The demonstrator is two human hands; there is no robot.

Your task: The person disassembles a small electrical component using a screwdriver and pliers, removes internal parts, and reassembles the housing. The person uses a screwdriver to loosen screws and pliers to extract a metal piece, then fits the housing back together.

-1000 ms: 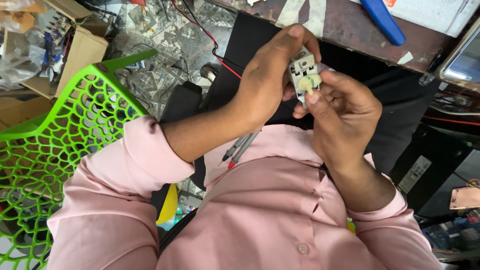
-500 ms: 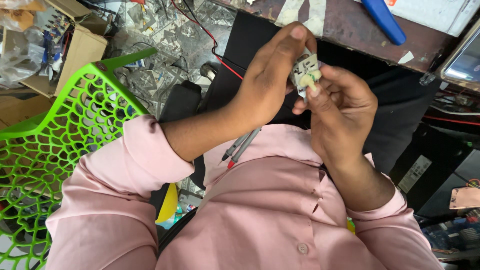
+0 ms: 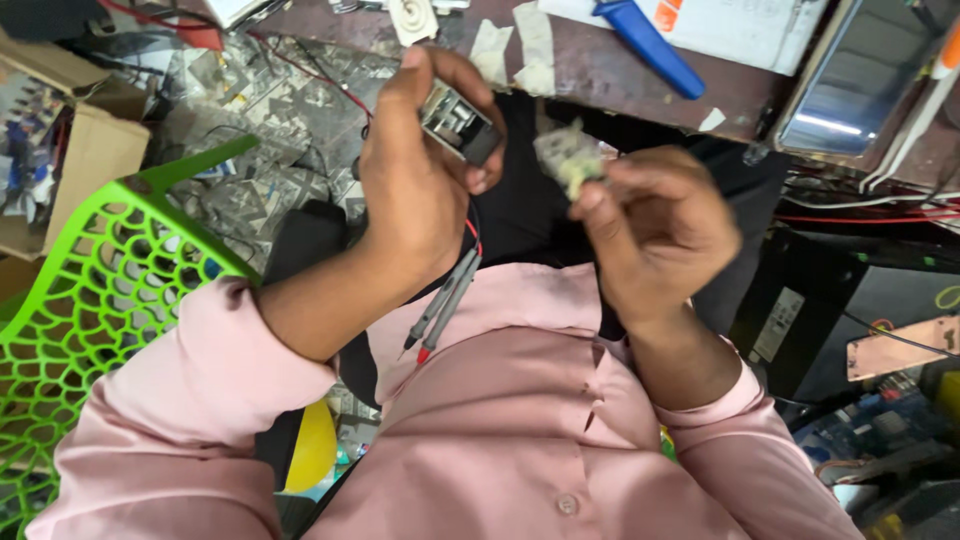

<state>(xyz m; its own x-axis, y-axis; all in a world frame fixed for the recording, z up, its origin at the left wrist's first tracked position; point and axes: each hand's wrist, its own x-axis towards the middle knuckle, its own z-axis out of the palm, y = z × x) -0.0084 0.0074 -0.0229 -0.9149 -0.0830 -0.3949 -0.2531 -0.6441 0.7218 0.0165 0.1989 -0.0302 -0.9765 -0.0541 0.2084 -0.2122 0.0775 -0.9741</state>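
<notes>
Nearest, two probes (image 3: 440, 305) tucked under the left hand (image 3: 415, 190), its fingers (image 3: 470, 85) curled tight around a small grey block (image 3: 458, 125); just beside, right hand (image 3: 655, 230) raised, fingers (image 3: 590, 195) pinching a pale part (image 3: 568, 157), below the brown desk (image 3: 610, 70) edge.

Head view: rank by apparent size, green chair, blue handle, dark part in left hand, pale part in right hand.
1. green chair, largest by far.
2. blue handle.
3. dark part in the left hand and pale part in the right hand: they look alike, both partly hidden by fingers, so unranked.
</notes>
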